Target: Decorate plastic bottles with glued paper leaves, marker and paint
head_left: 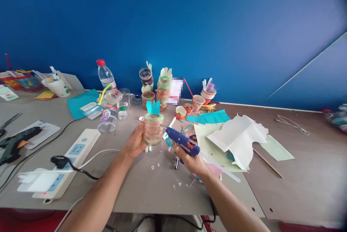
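Note:
My left hand is wrapped round the side of a clear plastic cup with a green band at its rim and reddish-brown wrapping. A blue paper piece cut into finger-like points stands up from the cup's rim. In my right hand is a blue hot glue gun, a long clear glue stick sticking out of its back. Its nozzle points at the cup's right side, near the rim; whether it touches cannot be made out. Similar decorated cups stand behind, some stacked.
To the left lie a power strip with plugs and cords, a black glue gun and scissors. A water bottle stands near the wall. Crumpled white paper, a wooden stick and paper scraps lie on the right.

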Demonstrator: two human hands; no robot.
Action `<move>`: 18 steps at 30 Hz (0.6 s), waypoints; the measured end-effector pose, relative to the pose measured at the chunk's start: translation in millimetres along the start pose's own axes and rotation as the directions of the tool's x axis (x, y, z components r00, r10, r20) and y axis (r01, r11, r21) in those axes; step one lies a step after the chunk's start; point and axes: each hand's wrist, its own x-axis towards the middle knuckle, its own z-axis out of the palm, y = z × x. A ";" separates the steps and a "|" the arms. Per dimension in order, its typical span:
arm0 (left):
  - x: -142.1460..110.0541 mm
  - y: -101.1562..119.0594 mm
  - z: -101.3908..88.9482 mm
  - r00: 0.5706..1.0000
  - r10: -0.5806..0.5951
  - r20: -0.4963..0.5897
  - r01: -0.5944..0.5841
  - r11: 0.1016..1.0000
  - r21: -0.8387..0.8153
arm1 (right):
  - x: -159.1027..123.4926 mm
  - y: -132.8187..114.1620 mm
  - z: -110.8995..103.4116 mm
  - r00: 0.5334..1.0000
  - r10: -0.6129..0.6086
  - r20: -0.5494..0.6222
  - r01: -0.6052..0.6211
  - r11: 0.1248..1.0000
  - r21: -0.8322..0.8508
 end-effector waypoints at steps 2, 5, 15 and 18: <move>0.4 0.0 0.5 1.000 0.005 0.003 -0.005 1.000 -0.001 | -0.5 -2.2 0.1 1.000 0.004 0.000 -0.004 1.000 -0.015; 1.2 0.1 0.5 1.000 0.016 -0.005 -0.016 1.000 -0.013 | -1.7 -6.2 0.0 1.000 0.018 0.017 -0.017 0.999 -0.040; 0.6 0.3 1.0 1.000 -0.005 -0.003 0.005 1.000 -0.010 | -0.4 2.2 1.7 0.999 0.027 -0.019 -0.028 0.999 -0.026; 1.4 -0.5 -1.5 1.000 0.007 -0.015 -0.007 1.000 -0.008 | -0.7 2.6 1.8 1.000 0.030 0.008 -0.029 0.999 -0.041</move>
